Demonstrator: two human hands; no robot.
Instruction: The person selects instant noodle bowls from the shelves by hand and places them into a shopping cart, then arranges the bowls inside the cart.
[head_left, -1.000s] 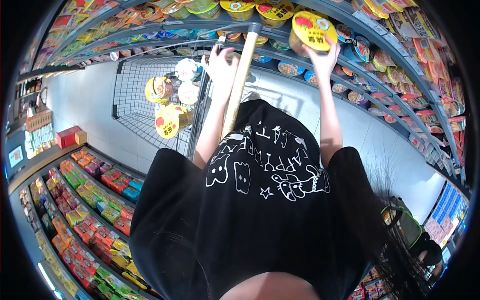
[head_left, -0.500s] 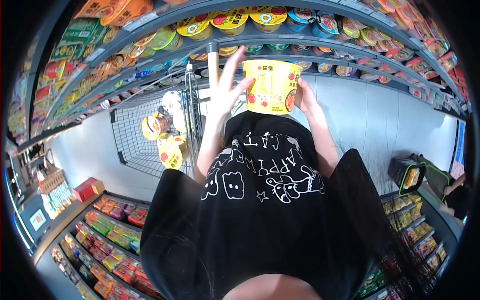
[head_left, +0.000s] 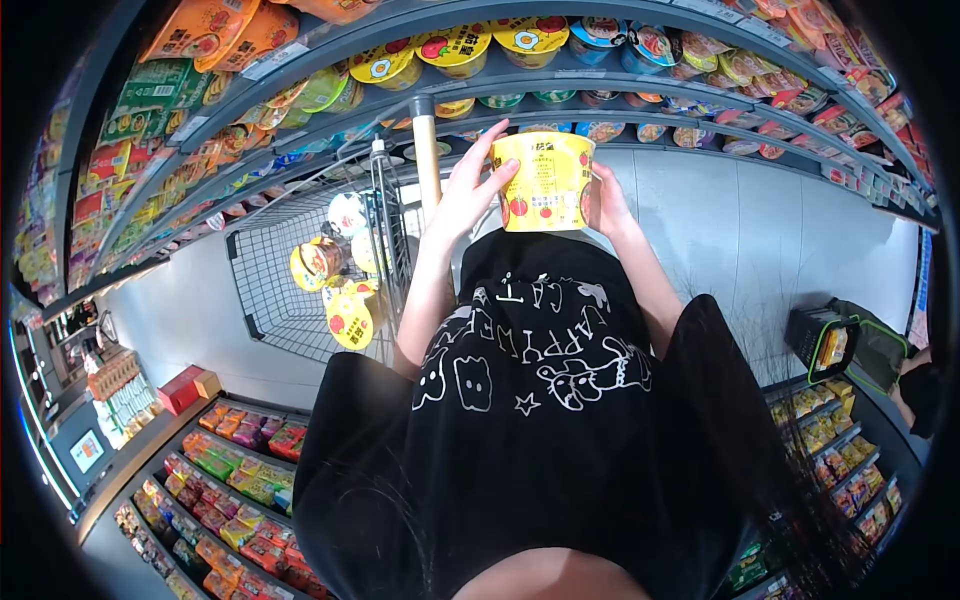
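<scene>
A yellow noodle cup (head_left: 545, 182) with tomato pictures is held upright in front of my chest, its printed side facing me. My left hand (head_left: 478, 180) rests against its left side, thumb on the front and fingers near the rim. Around its right edge wraps my right hand (head_left: 612, 203), the fingers partly hidden behind the cup. To the left stands a wire shopping cart (head_left: 262, 290) with several cups in it, among them a yellow one (head_left: 350, 318) and a brown and yellow one (head_left: 315, 263). The cart's handle (head_left: 427, 158) is just left of my left hand.
Shelves (head_left: 590, 88) of cup noodles and packets curve across the top and right. Lower left are shelves of colourful packs (head_left: 235, 480) and a red box (head_left: 182, 390). At the right, a person's arm (head_left: 908, 395) is near a black basket (head_left: 822, 345).
The yellow cup has come from the shelf side to my chest and turned from lid view to side view. My left hand has left the cart handle area and now holds it too.
</scene>
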